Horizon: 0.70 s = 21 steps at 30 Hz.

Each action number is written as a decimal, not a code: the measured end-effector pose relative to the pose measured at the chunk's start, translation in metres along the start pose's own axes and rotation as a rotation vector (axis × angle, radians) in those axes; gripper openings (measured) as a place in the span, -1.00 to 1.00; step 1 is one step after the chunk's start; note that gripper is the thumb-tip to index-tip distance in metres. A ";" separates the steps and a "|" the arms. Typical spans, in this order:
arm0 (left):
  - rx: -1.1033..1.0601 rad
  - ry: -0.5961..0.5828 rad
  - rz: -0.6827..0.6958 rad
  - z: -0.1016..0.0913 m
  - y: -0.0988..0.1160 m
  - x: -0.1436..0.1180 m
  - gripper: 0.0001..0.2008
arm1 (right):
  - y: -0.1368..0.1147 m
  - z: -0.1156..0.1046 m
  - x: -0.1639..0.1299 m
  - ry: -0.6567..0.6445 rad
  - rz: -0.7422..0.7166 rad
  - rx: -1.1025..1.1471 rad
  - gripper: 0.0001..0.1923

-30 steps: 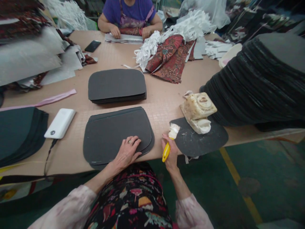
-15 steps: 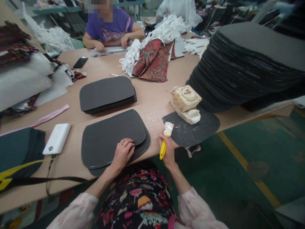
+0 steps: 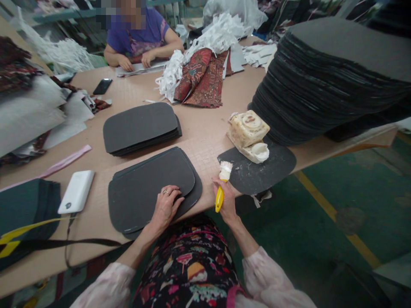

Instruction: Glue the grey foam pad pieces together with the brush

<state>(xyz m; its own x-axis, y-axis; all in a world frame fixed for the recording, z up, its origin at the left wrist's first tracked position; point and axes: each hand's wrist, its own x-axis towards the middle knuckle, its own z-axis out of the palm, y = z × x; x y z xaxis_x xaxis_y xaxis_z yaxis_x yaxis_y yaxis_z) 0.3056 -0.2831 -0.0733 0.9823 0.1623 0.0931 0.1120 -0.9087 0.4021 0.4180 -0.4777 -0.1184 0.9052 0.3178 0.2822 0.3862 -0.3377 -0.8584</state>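
Note:
My left hand lies flat, fingers spread, on the near edge of a dark grey foam piece that tops a small stack at the table's front. My right hand grips a yellow-handled brush with white bristles pointing away from me, beside the stack's right edge. Just beyond the bristles lies a dark foam sheet carrying a glue-crusted container.
A second grey foam stack lies farther back. A tall pile of dark pieces fills the right. A white power bank sits left, patterned fabric in the middle, and a person in purple works opposite.
The view has swung right and down, so everything has shifted left in the frame. Both hands keep their places on the foam piece and the brush.

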 end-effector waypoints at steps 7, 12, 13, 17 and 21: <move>0.089 -0.050 -0.019 0.002 0.002 -0.001 -0.85 | -0.004 -0.001 0.003 -0.001 -0.002 -0.011 -0.75; 0.114 -0.056 -0.036 0.006 0.000 0.001 -0.79 | -0.005 0.003 0.003 -0.030 -0.026 -0.014 -0.75; 0.114 -0.057 -0.040 0.006 0.001 0.001 -0.77 | -0.005 0.005 0.002 -0.027 -0.034 -0.018 -0.75; 0.095 -0.064 -0.056 0.000 0.009 -0.005 -0.67 | -0.011 0.013 0.001 -0.024 -0.063 -0.043 -0.74; 0.028 -0.090 -0.063 -0.014 0.021 -0.012 -0.73 | -0.020 0.023 -0.002 -0.061 -0.124 -0.046 -0.73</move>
<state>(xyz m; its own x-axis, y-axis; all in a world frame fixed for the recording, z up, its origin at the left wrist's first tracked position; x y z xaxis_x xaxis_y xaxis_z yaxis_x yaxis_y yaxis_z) 0.2944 -0.2987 -0.0527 0.9825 0.1857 -0.0140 0.1770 -0.9083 0.3790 0.4048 -0.4513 -0.1117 0.8378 0.4129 0.3572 0.5038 -0.3324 -0.7973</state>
